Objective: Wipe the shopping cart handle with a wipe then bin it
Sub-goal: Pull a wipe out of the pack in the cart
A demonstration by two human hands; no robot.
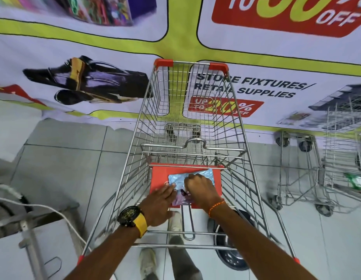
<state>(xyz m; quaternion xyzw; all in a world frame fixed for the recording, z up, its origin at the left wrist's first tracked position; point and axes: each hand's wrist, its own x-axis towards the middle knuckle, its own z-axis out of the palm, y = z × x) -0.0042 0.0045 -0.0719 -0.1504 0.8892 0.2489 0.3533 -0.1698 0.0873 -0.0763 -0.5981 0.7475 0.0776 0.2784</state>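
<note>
Glossy blue wipes pack [190, 178] — both hands on it, wire cart [195, 118]

My right hand [202, 188] covers much of the wipe pack [190, 178], so I can't read its label. The picture's right edge cuts off the second cart [327, 162], which is blurred.
</note>
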